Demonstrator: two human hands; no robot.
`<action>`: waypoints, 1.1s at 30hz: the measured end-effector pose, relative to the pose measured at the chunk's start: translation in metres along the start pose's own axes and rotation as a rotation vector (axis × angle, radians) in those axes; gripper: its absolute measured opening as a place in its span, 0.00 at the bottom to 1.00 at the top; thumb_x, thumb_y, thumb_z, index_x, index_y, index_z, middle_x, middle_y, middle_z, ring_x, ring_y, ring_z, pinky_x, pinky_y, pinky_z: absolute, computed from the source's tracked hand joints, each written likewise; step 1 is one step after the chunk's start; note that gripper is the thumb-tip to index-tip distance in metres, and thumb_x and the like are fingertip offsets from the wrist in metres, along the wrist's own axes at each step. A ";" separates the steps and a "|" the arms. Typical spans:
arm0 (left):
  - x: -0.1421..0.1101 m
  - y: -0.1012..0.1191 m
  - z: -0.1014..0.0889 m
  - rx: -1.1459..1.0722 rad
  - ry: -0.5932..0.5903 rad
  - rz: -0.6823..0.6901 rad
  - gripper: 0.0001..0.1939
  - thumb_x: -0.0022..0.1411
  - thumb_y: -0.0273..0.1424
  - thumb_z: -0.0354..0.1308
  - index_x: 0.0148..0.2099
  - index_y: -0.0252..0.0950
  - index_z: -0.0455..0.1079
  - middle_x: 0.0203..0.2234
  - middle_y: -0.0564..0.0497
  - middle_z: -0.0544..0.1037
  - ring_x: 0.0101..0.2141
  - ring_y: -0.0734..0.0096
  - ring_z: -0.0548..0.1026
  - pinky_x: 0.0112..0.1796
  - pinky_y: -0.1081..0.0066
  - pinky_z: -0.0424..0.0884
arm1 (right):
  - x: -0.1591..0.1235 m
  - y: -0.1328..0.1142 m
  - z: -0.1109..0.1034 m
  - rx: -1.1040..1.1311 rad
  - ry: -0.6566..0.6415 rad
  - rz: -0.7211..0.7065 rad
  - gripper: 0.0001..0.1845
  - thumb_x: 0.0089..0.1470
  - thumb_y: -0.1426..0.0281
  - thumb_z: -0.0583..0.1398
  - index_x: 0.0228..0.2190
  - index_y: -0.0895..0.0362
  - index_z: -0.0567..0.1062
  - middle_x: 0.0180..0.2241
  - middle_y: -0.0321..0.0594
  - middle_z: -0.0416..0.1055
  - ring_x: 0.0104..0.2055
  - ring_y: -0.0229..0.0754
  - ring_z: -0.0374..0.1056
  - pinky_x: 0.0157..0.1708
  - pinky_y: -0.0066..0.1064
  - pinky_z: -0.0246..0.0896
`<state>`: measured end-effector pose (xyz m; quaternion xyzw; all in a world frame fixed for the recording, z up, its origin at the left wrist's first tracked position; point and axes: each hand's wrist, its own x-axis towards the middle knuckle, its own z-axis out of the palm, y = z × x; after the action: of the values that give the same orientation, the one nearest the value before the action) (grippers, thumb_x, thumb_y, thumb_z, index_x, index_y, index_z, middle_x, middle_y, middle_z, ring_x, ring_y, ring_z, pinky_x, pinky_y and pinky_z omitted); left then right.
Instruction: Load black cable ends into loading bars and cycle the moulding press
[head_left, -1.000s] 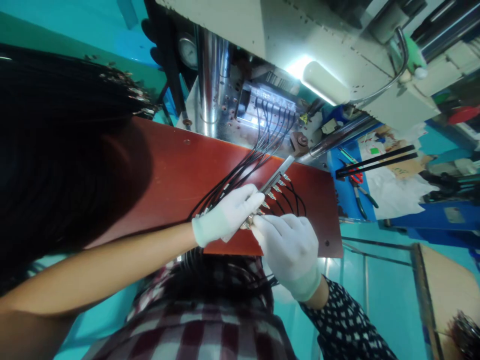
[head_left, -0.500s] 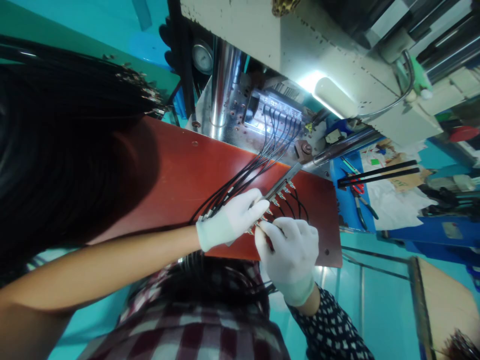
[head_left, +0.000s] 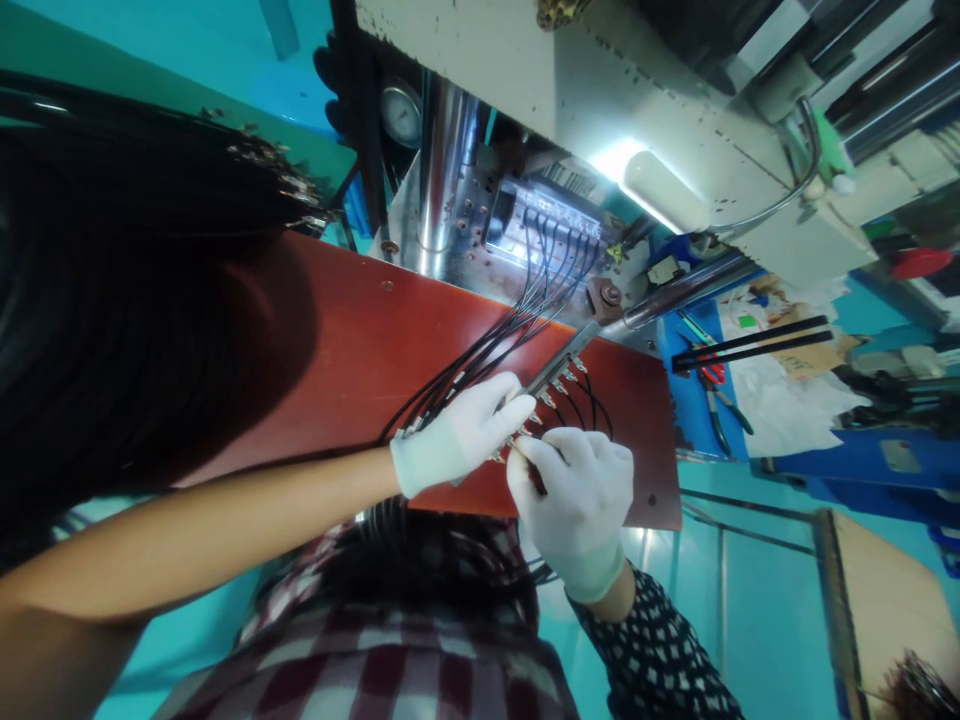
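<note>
My left hand (head_left: pixel 480 425), in a white glove, is closed on a long metal bar (head_left: pixel 559 362) that slants over the red-brown board (head_left: pixel 352 340). Small metal cable ends (head_left: pixel 559 386) stick out in a row along the bar's right side, with black cables curving away below. My right hand (head_left: pixel 574 495), also gloved, pinches at the lower end of that row; its fingertips hide most of the piece, which looks like one of the cable ends. Several black cables (head_left: pixel 480 355) run beside my left hand up to a shiny metal mould block (head_left: pixel 551 225) in the machine.
A big bundle of black cables (head_left: pixel 112 270) lies on the board at the left. A lit lamp (head_left: pixel 667 190) hangs beneath the press's pale housing (head_left: pixel 480 50). Pliers (head_left: pixel 720 410) and white paper (head_left: pixel 787 400) rest on a blue surface at the right. A cardboard box (head_left: pixel 892 600) stands lower right.
Both hands stay almost in place on the bar and cable ends. The whole view has shifted very slightly.
</note>
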<state>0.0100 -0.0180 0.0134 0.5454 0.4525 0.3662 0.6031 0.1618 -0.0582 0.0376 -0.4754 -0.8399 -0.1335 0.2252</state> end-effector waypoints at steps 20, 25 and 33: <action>0.000 -0.010 -0.003 0.138 -0.035 0.081 0.18 0.73 0.40 0.45 0.30 0.38 0.53 0.23 0.59 0.58 0.26 0.74 0.59 0.32 0.68 0.57 | -0.012 0.001 -0.005 0.056 -0.007 -0.012 0.03 0.53 0.67 0.68 0.32 0.51 0.79 0.29 0.33 0.75 0.34 0.40 0.67 0.38 0.39 0.53; -0.003 -0.011 -0.005 0.219 -0.063 0.115 0.17 0.74 0.42 0.44 0.32 0.38 0.54 0.24 0.59 0.58 0.26 0.74 0.59 0.33 0.67 0.57 | 0.000 0.017 -0.016 0.000 0.003 0.070 0.03 0.53 0.66 0.68 0.33 0.50 0.80 0.31 0.36 0.76 0.36 0.43 0.67 0.40 0.41 0.53; -0.002 -0.011 -0.001 0.045 -0.090 0.053 0.20 0.74 0.44 0.43 0.31 0.38 0.55 0.23 0.59 0.59 0.26 0.74 0.60 0.32 0.69 0.60 | -0.005 0.014 -0.001 0.102 0.013 0.066 0.08 0.56 0.73 0.64 0.25 0.55 0.76 0.24 0.37 0.70 0.29 0.41 0.62 0.33 0.37 0.50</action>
<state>0.0078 -0.0215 0.0029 0.5867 0.4185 0.3469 0.6003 0.1760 -0.0552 0.0360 -0.4901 -0.8279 -0.0862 0.2587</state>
